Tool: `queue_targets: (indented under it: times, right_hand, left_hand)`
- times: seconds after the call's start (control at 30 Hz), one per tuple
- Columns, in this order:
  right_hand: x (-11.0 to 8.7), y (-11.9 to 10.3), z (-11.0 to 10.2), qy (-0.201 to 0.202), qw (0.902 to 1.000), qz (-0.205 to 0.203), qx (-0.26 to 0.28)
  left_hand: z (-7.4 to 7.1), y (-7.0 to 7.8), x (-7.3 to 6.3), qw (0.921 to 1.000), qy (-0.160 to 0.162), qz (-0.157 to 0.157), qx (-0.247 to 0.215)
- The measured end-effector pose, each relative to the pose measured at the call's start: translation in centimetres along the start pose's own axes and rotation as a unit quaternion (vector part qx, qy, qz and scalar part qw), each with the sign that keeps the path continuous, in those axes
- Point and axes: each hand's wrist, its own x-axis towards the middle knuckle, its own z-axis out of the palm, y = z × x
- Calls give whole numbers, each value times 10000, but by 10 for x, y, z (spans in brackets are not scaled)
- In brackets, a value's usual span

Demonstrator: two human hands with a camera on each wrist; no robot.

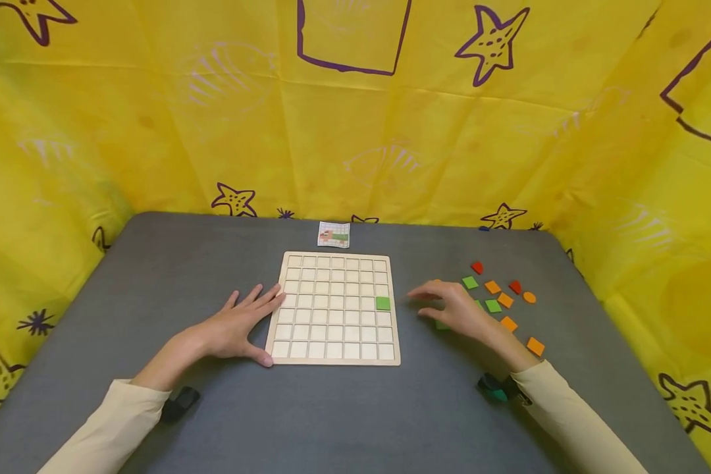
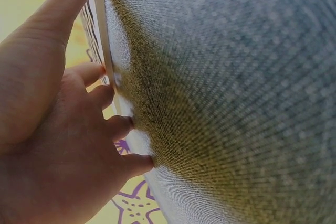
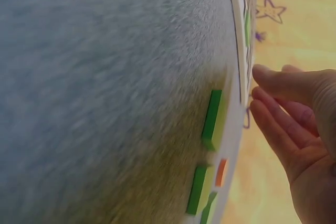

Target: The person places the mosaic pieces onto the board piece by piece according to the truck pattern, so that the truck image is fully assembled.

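Note:
A pale wooden grid board (image 1: 334,363) lies on the grey table, a green square tile (image 1: 382,303) in one cell of its right column. Spread wide, my left hand (image 1: 231,329) rests at the board's left edge, fingertips and thumb touching the frame. In the left wrist view, that hand (image 2: 68,129) lies along the board's rim (image 2: 103,30). My right hand (image 1: 459,309) hovers just right of the board, thumb and fingers apart with nothing between them. Beneath it, a green tile (image 1: 442,325) is partly hidden; the right wrist view shows green tiles (image 3: 212,119) near the hand (image 3: 294,119).
Right of the hand lie several loose pieces: green squares (image 1: 470,282), orange squares (image 1: 536,346), an orange round piece (image 1: 530,297) and red rounded pieces (image 1: 477,267). A small picture card (image 1: 334,235) lies behind the board. Yellow patterned cloth (image 1: 343,131) surrounds the table.

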Motion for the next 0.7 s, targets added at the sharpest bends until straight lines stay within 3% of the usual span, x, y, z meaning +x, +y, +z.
queue_targets:
  times: [0.4, 0.7]
  right_hand:
    - [-24, 6, -8, 263, 9992, 156, 267]
    - [-36, 10, -10, 115, 9975, 538, 446]
  left_hand:
    - [0, 0, 0, 10000, 28, 10, 17]
    - [-1, 1, -1, 10000, 25, -3, -11]
